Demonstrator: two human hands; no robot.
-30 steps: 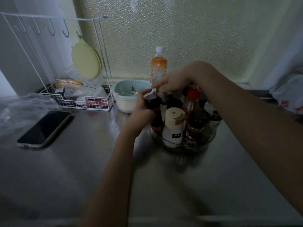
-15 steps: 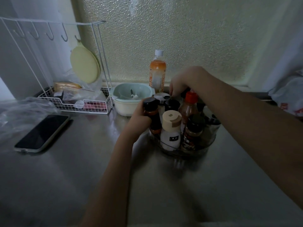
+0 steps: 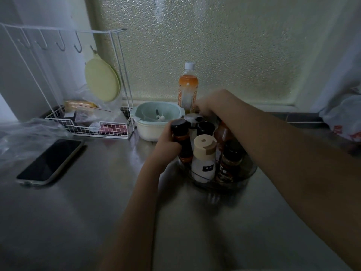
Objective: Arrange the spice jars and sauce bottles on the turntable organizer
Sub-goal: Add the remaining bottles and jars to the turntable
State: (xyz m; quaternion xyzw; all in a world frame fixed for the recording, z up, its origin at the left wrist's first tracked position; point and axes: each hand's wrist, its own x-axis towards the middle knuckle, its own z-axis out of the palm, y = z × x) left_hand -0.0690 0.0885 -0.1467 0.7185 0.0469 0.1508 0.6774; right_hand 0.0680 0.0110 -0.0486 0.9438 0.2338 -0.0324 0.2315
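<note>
A clear round turntable organizer (image 3: 248,176) sits on the steel counter and holds several jars and bottles. My left hand (image 3: 168,140) grips a dark sauce bottle with a black cap (image 3: 181,137) at the turntable's left side. In front stand a white bottle with a beige cap (image 3: 204,159) and a dark spice jar (image 3: 228,165). My right hand (image 3: 210,105) reaches over the back of the turntable with fingers curled down among the bottles; what it holds is hidden. My forearm covers most of a reddish sauce bottle (image 3: 221,133).
An orange drink bottle (image 3: 188,89) stands by the frosted window behind a pale green bowl (image 3: 154,118). A white wire rack (image 3: 88,124) with a hanging yellow lid stands at the left. A phone (image 3: 49,162) lies on the counter. Plastic bags lie far left and far right.
My right hand has dropped from above the bottle tops to the back of the turntable, and its arm now hides the red cap. My left hand keeps its grip on the dark bottle.
</note>
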